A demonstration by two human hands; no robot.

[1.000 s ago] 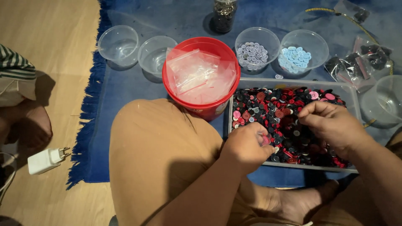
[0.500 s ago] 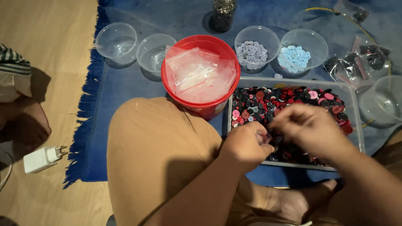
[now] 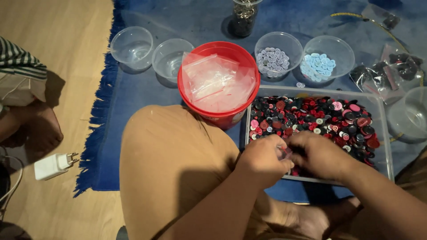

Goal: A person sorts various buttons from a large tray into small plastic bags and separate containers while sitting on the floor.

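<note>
Over the near-left corner of the clear tray (image 3: 386,133), left hand (image 3: 263,159) and right hand (image 3: 321,154) meet fingertip to fingertip, pinched narrow on something small and pinkish, too hidden to identify. Mixed red and black buttons (image 3: 324,118) spread directly beyond both hands, toward the right.

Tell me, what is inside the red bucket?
The red bucket holds small clear plastic bags piled to its rim. Whatever lies under the bags is covered.
</note>
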